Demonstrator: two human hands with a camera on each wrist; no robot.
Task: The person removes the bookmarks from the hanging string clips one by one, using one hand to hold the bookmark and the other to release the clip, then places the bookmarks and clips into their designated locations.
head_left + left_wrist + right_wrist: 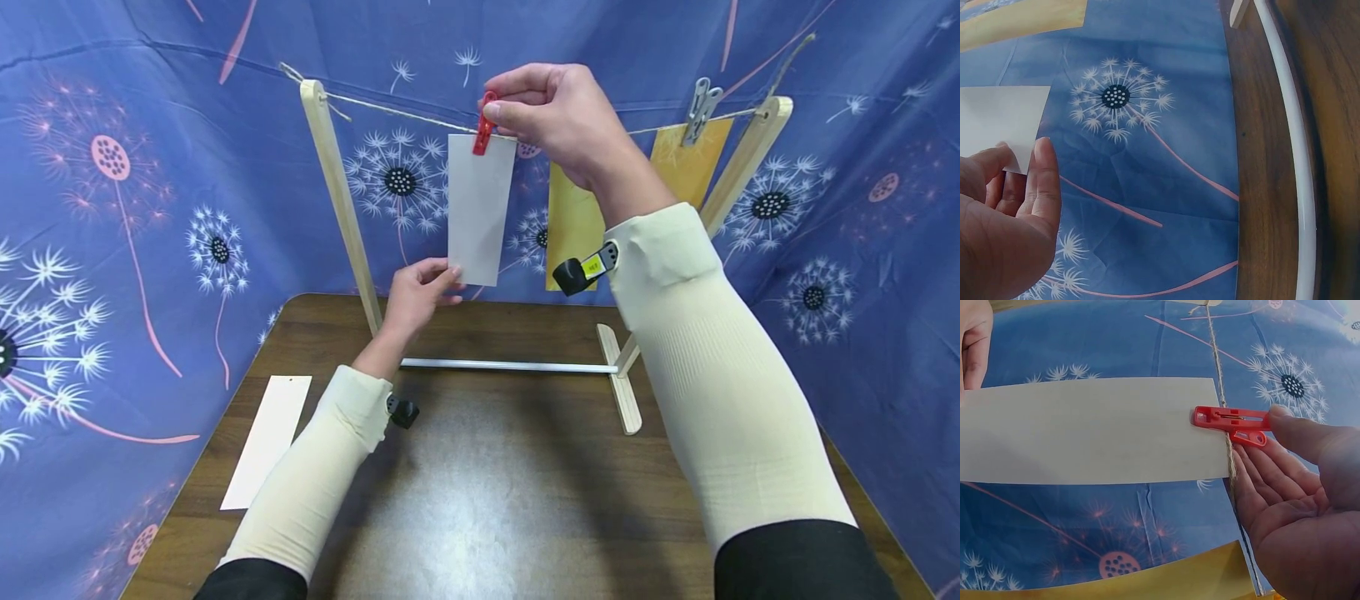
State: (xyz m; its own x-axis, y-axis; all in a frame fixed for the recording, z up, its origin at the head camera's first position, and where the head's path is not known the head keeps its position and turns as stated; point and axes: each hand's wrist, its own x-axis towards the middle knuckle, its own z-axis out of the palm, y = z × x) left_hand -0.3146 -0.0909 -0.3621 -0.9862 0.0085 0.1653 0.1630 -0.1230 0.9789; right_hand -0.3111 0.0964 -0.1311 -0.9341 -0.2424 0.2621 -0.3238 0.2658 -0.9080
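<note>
A white paper card (480,212) hangs upright at the twine line (1221,387), its top edge under a red clothespin (484,125). My right hand (566,117) pinches the upper end of that clothespin; in the right wrist view the thumb (1310,434) lies on one handle and the fingers are behind the line. With thumb and fingers, my left hand (420,292) holds the card's lower left corner, also visible in the left wrist view as a white corner (1004,115) between the fingertips.
Yellow cards (573,225) hang to the right, one under a grey clothespin (702,108). Wooden posts (337,192) carry the line, joined low down by a white rod (510,365). Another white card (268,437) lies on the brown table (510,500) at left.
</note>
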